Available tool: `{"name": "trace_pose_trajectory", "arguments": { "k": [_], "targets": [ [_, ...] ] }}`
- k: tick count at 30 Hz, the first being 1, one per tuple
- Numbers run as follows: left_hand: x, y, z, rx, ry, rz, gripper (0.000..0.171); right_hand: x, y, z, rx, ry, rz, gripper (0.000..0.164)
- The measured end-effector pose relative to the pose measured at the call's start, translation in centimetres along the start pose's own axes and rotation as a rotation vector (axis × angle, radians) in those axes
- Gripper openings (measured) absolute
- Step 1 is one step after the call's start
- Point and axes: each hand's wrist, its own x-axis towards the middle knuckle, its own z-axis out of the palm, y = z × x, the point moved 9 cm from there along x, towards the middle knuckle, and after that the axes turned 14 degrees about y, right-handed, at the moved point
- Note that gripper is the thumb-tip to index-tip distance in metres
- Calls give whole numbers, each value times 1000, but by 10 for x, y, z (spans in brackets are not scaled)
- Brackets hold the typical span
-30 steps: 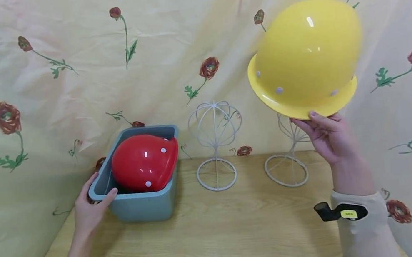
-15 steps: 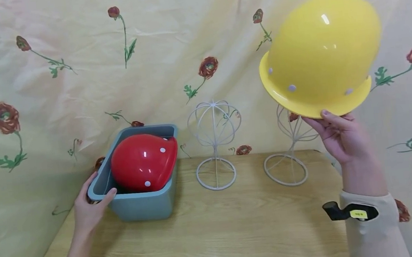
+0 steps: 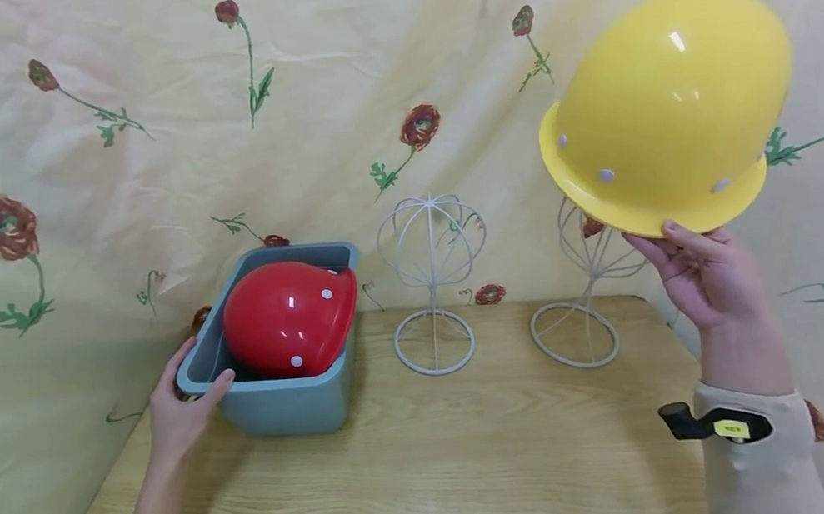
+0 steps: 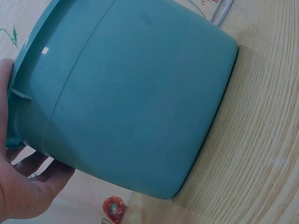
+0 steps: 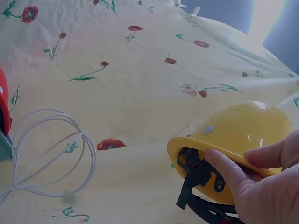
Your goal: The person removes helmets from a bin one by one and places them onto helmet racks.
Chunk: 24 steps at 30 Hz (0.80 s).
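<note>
My right hand pinches the brim of a yellow hard hat, thumb outside and fingers under the edge. The hat is in the air, overlapping the top of the right wire stand in the head view. Black inner straps show beneath its brim in the right wrist view. With the thumb over the rim and the fingers along the outer wall, my left hand grips the near left corner of a blue-grey bin. Inside that bin a red hard hat lies on its side.
Another white wire stand with a round cage top is upright between the bin and the right stand. All stand on a wood-grain table. Behind them hangs a cream cloth printed with red flowers.
My right hand has carried the yellow hard hat to the right, showing more of the right wire stand. The left hand keeps its grip on the bin; the head view has shifted slightly.
</note>
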Motion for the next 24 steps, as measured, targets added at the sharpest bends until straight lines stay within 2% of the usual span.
{"name": "trace_pose_trajectory", "arguments": {
  "k": [5,16,24],
  "targets": [
    [0,-1,-1,9,-3,-8,83,-4,-5,-8,-6,34,-22,56],
    [1,-3,-1,-6,-3,-12,84,-9,-12,-20,2,11,22,58],
    [2,0,-1,2,2,0,83,-13,-16,-35,-3,63,44,60]
  ]
}}
